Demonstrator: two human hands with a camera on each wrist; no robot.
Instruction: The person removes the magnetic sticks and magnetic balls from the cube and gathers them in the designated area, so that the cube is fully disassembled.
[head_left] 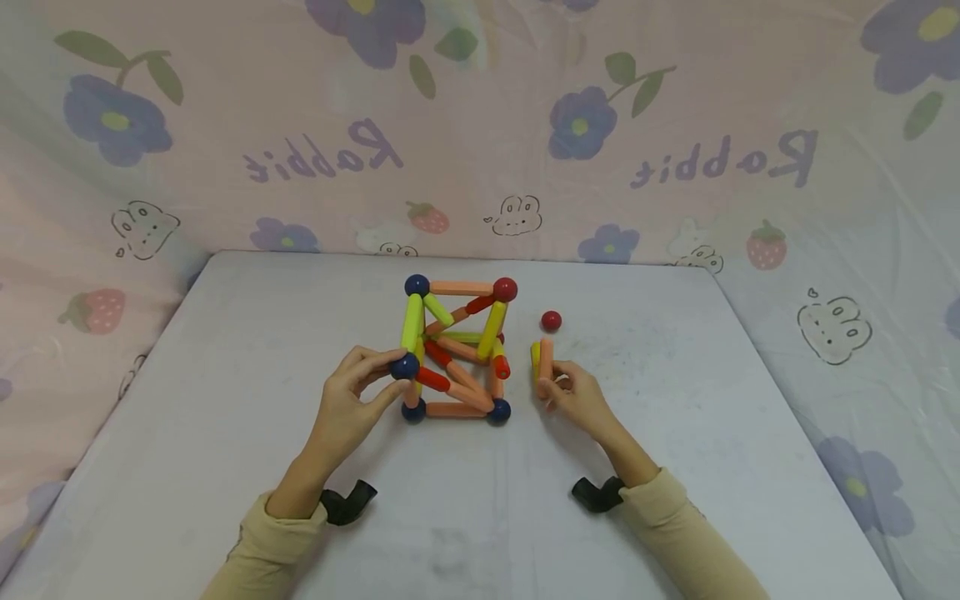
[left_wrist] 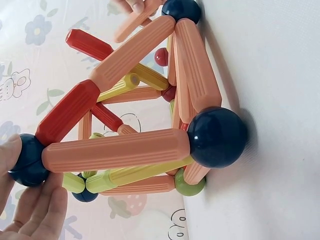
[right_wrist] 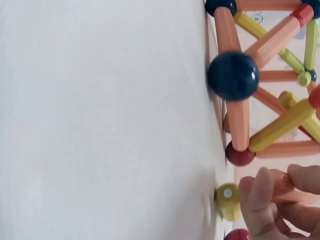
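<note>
A frame of magnetic rods and balls (head_left: 459, 410) stands in the middle of the table, with dark blue and red balls at its corners. My left hand (head_left: 348, 396) pinches the dark blue ball (head_left: 405, 366) at its upper near left corner, thumb and fingers on either side. From that ball a peach rod (left_wrist: 117, 149) runs down to a lower blue ball (left_wrist: 218, 137). To the right of the frame, my right hand (head_left: 579, 402) holds a loose peach rod (head_left: 546, 357) between thumb and fingers. A yellow rod (right_wrist: 229, 202) lies on the table beside those fingers.
Beyond my right hand lies a loose red ball (head_left: 551, 321). One red-tipped rod (head_left: 502, 367) sticks out of the frame with a free end. Black curved pieces (head_left: 349, 503) sit at both wrists. A patterned curtain (head_left: 480, 125) hangs behind the white table (head_left: 247, 350).
</note>
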